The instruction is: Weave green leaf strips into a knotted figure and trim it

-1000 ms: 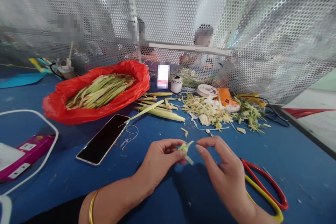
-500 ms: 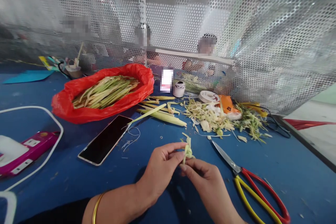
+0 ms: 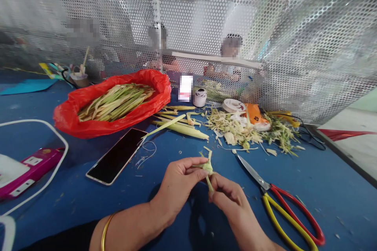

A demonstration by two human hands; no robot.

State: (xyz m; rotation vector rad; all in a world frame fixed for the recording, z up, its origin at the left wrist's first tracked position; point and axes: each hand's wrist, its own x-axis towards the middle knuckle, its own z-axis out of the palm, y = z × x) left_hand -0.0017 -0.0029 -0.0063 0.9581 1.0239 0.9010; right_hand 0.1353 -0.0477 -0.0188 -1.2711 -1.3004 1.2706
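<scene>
A small pale green knot of plant strips (image 3: 207,168) is pinched between the thumb and fingers of my left hand (image 3: 184,178). Strip ends stick up from its top. My right hand (image 3: 228,196) grips a strip end (image 3: 209,184) that runs down from the knot. Both hands hover above the blue table (image 3: 165,157). To the right of my right hand lie scissors (image 3: 266,186) with one red and one yellow handle. Beyond my hands are loose green leaf strips (image 3: 188,130) and a pile of plant scraps (image 3: 235,129).
A red plastic bag (image 3: 118,129) full of leaf strips stands at the back left. Nearer are a dark phone (image 3: 118,157) and a magenta power strip (image 3: 32,168) with a white cable. A thread spool (image 3: 200,98) and tape roll (image 3: 233,105) stand before a perforated metal screen (image 3: 188,19); people sit behind it.
My right hand has moved slightly down and right, away from my left, drawing the strip end out below the knot. The knot has turned in my left fingers.
</scene>
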